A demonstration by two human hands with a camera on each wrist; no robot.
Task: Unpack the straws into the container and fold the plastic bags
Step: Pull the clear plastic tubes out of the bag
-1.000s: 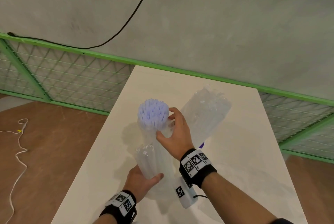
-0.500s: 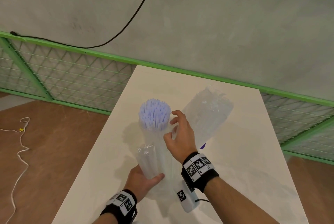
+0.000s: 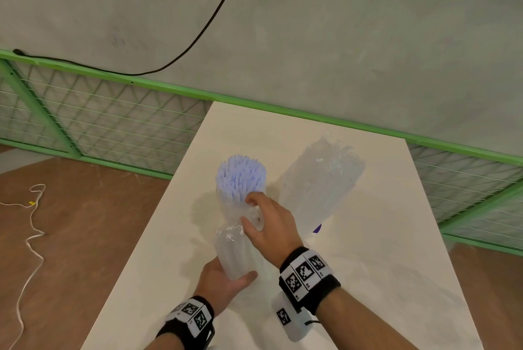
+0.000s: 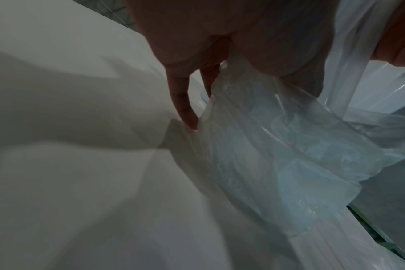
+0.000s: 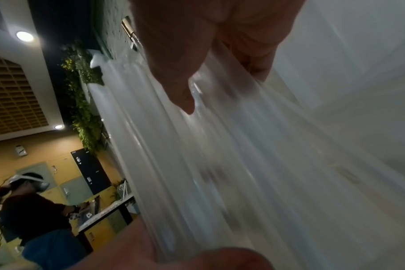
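A bundle of pale purple straws (image 3: 240,177) stands upright on the white table (image 3: 368,279), its tips bare. A clear plastic bag (image 3: 229,239) is bunched around its lower half. My left hand (image 3: 226,279) grips the bagged base from the left, and in the left wrist view its fingers (image 4: 185,113) lie beside the crumpled bag (image 4: 278,146). My right hand (image 3: 249,211) pinches the plastic high on the bundle. Its thumb (image 5: 185,102) presses the clear film (image 5: 220,146). A second bag of straws (image 3: 319,185) lies to the right.
A small purple piece (image 3: 317,228) shows under the near end of the lying bag. A green mesh fence (image 3: 85,123) runs behind the table, close to its far edge. A white cord (image 3: 31,236) lies on the brown floor at the left.
My right hand has shifted left across the front of the bundle and a little lower. The left hand keeps its grip on the base, and the bundle stays upright.
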